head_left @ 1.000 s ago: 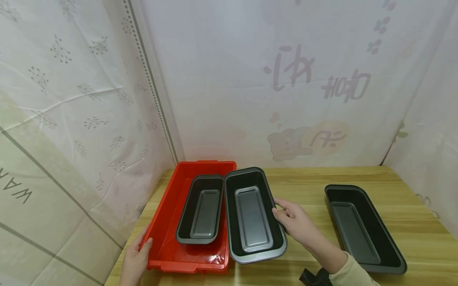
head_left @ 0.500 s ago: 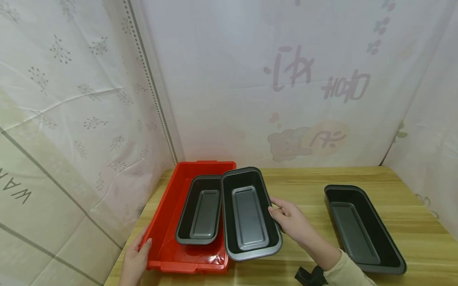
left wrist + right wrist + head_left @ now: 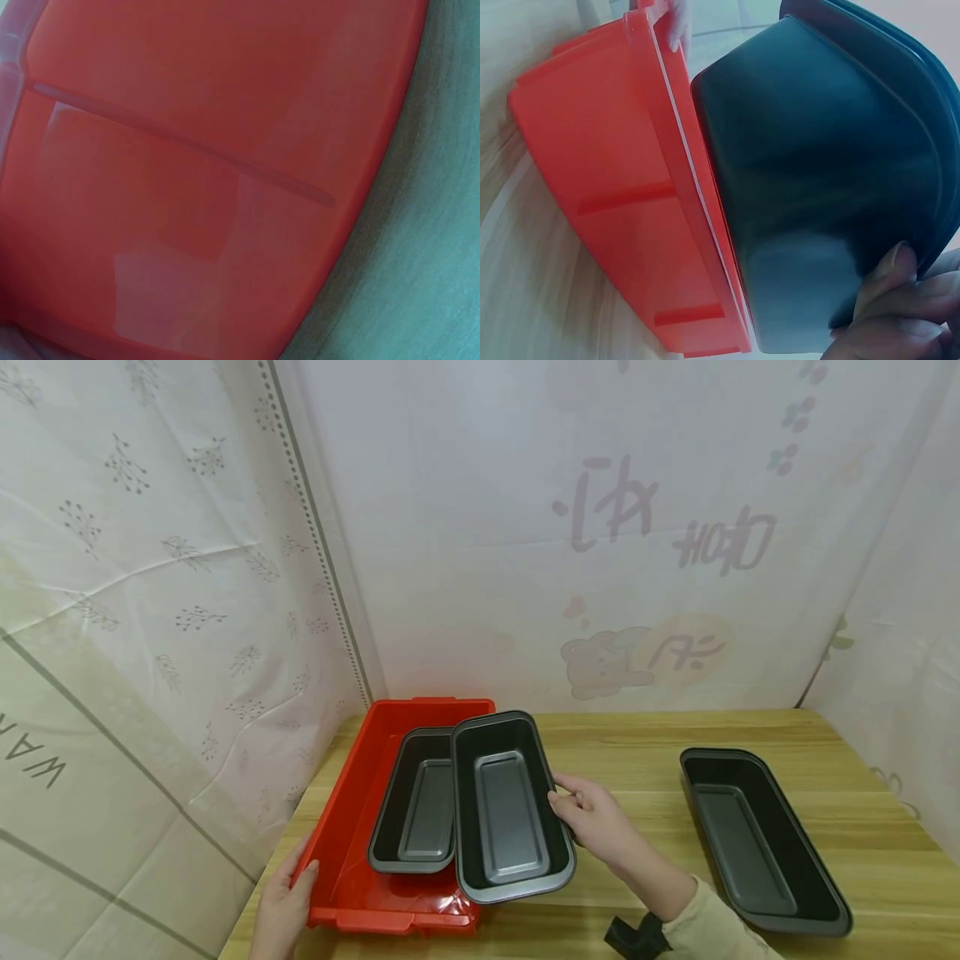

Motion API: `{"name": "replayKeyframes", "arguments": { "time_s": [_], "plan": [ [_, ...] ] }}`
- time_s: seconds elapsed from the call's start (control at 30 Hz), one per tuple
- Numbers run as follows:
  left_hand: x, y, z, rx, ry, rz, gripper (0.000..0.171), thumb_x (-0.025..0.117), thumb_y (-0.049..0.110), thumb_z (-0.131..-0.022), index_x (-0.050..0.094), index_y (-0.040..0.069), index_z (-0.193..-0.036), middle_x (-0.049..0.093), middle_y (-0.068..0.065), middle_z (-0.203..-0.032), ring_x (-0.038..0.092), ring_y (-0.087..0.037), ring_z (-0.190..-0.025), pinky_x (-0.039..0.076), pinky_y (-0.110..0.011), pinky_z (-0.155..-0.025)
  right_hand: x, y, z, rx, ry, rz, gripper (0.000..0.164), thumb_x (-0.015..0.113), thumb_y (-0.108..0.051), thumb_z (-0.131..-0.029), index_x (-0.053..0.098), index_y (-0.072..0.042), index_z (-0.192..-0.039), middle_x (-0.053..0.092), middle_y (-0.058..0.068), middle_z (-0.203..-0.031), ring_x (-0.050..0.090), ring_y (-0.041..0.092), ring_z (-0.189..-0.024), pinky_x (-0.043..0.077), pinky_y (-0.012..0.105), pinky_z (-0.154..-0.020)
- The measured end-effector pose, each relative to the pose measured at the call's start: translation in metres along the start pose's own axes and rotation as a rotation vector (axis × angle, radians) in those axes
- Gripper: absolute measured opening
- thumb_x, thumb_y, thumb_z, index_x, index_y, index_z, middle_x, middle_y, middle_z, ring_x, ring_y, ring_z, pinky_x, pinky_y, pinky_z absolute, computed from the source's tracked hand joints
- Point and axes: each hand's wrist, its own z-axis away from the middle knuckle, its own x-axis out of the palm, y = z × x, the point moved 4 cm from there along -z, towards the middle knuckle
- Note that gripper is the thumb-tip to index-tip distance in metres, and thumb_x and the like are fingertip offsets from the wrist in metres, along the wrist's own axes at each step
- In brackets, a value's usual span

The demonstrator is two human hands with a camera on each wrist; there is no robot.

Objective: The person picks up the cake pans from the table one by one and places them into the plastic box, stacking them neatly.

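Note:
My right hand grips the right rim of a dark grey loaf pan, thumb over the edge and fingers under it. That pan hangs over the right wall of a red plastic tray and overlaps a second loaf pan lying inside the tray. In the right wrist view the fingers press the outside of the held pan, its base close above the tray rim. The left hand holds the tray's left rim, thumb on top. Only the tray's red outer wall fills most of the left wrist view.
A third loaf pan sits on the wooden table at the right. A black object shows by the right sleeve at the front. Printed curtains stand behind the table and along both sides.
The right hand has moved left with its loaf pan, which now covers part of the pan inside the tray. The left hand, tray and third pan stay in place.

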Motion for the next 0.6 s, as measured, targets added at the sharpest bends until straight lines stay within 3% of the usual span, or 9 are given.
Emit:
{"name": "replayKeyframes", "arguments": {
  "time_s": [0.2,0.37,0.6],
  "plan": [
    [0.0,0.001,0.001,0.022,0.018,-0.004,0.052,0.04,0.008,-0.105,0.025,0.004,-0.154,0.032,-0.028,-0.149,0.046,0.016,-0.091,0.049,-0.021,-0.079,0.003,0.002,-0.005,-0.009,0.009,0.026,0.051,0.043,-0.007,-0.103,0.026,0.014,-0.147,0.065,0.034,-0.105,0.069,0.03,-0.083,0.057,0.031,-0.067],
    [0.0,0.0,0.0,0.003,0.011,0.0,0.053,0.04,0.009,-0.105,0.023,0.005,-0.155,0.032,-0.028,-0.15,0.048,0.013,-0.093,0.05,-0.026,-0.083,0.007,0.002,-0.008,-0.022,-0.001,0.022,0.051,0.044,-0.007,-0.103,0.026,0.015,-0.146,0.064,0.034,-0.106,0.067,0.04,-0.092,0.057,0.034,-0.071],
    [0.0,0.0,0.0,-0.026,0.001,-0.001,0.054,0.04,0.009,-0.105,0.022,0.007,-0.155,0.031,-0.026,-0.151,0.053,-0.014,-0.112,0.052,-0.034,-0.087,0.013,0.002,-0.015,-0.015,0.013,0.046,0.05,0.045,-0.008,-0.103,0.028,0.013,-0.146,0.066,0.032,-0.101,0.068,0.038,-0.087,0.056,0.028,-0.065]
  ]
}}
